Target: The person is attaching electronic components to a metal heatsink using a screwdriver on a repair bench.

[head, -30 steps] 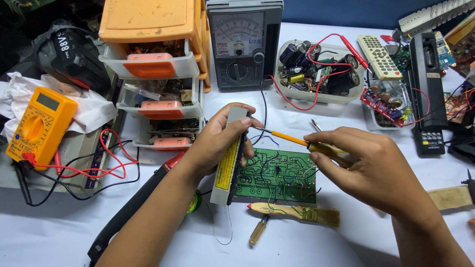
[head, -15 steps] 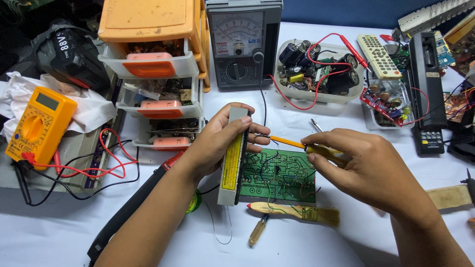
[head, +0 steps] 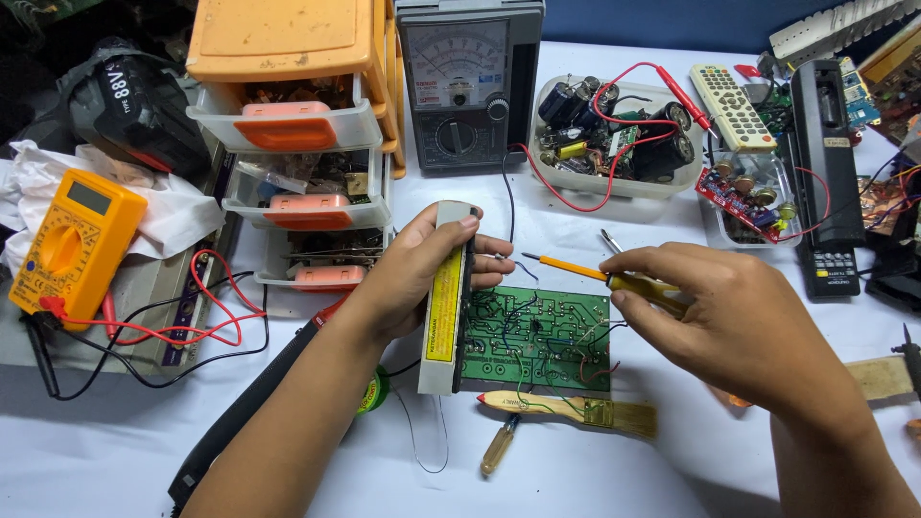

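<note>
My left hand (head: 413, 273) grips a long grey metal bar with a yellow label (head: 444, 305), standing on edge along the left side of a green circuit board (head: 537, 338) that lies solder side up on the white table. My right hand (head: 729, 321) holds a yellow-handled screwdriver (head: 614, 278); its thin tip points left, just above the board's far edge, close to my left fingertips. Thin wires run from the board.
A wooden-handled brush (head: 566, 409) lies in front of the board. An orange drawer unit (head: 297, 125), an analog meter (head: 468, 82), a yellow multimeter (head: 67, 245), a tub of parts (head: 614, 144), a remote (head: 731, 105) and a black device (head: 830, 173) crowd the back.
The grey bar has been turned more upright against the board's left edge. My right hand with the screwdriver has shifted slightly toward the board's far edge.
</note>
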